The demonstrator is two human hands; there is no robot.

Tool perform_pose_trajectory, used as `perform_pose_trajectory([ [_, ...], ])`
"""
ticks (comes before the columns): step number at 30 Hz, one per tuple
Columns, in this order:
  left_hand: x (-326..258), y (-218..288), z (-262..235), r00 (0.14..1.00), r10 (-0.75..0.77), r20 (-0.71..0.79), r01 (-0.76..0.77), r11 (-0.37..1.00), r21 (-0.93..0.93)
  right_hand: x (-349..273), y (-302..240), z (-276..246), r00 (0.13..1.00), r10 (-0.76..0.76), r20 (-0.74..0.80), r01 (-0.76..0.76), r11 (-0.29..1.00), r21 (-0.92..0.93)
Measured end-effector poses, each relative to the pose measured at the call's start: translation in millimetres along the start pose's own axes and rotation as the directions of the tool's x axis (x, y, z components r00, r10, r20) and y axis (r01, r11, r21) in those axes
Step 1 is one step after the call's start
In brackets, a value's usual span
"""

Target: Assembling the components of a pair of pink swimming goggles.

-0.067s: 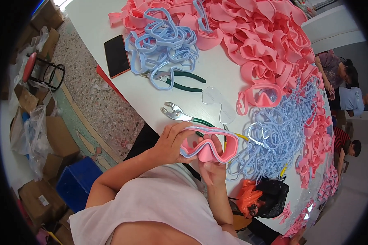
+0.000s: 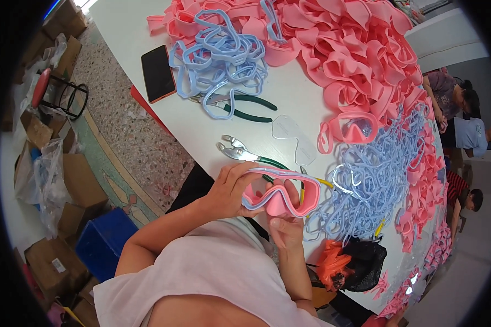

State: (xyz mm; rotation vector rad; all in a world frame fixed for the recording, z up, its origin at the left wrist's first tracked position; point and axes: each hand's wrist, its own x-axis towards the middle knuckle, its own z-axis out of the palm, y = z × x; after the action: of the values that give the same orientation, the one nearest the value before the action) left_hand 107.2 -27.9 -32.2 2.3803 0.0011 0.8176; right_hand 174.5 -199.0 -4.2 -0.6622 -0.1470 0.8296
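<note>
A pink diving mask skirt [image 2: 277, 206] with a light blue frame around part of its rim is held up between my two hands at the table's near edge. My left hand [image 2: 230, 189] is closed on its left end, fingers over the top. From below, my right hand [image 2: 287, 230] grips it near the nose piece, thumb in front; some fingers show through the right eye opening. Just beyond the mask lie slip-joint pliers [image 2: 239, 151] with green handles, partly hidden by it. A clear lens [image 2: 294, 139] lies farther off, beside another pink mask [image 2: 355, 128].
Tangled blue frames [image 2: 223, 52] partly cover second green-handled pliers [image 2: 251, 109], next to a phone [image 2: 158, 75]. Pink skirts [image 2: 354, 54] heap up at the back; more blue frames [image 2: 365, 174] pile on the right. A black mesh bag [image 2: 365, 264] sits near right. Several people are beyond.
The fingers of my right hand have shifted slightly behind the right eye opening. My left hand keeps its hold, and the mask stays nearly in place.
</note>
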Motion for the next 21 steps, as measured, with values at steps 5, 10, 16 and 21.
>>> perform_pose_trajectory([
  [5, 2.1, 2.0, 0.4, 1.000, 0.010, 0.003, -0.010, 1.000, 0.013, -1.3, -0.4, 3.9, 0.991, 0.039, -0.125, -0.031, 0.997, 0.065],
  [10, 1.0, 3.0, -1.8, 0.999, 0.043, 0.004, -0.043, 0.999, -0.004, -4.8, 5.6, -10.2, 0.992, 0.106, -0.062, -0.098, 0.987, 0.130],
  [16, 5.9, 2.9, -9.6, 0.999, 0.042, 0.004, -0.042, 0.999, 0.011, -5.6, 6.0, -5.6, 0.992, 0.096, -0.087, -0.095, 0.995, 0.011],
  [21, 5.8, 5.4, -8.2, 1.000, 0.013, 0.009, -0.013, 1.000, -0.012, -8.7, 7.1, -6.8, 0.979, 0.149, -0.140, -0.133, 0.984, 0.118],
])
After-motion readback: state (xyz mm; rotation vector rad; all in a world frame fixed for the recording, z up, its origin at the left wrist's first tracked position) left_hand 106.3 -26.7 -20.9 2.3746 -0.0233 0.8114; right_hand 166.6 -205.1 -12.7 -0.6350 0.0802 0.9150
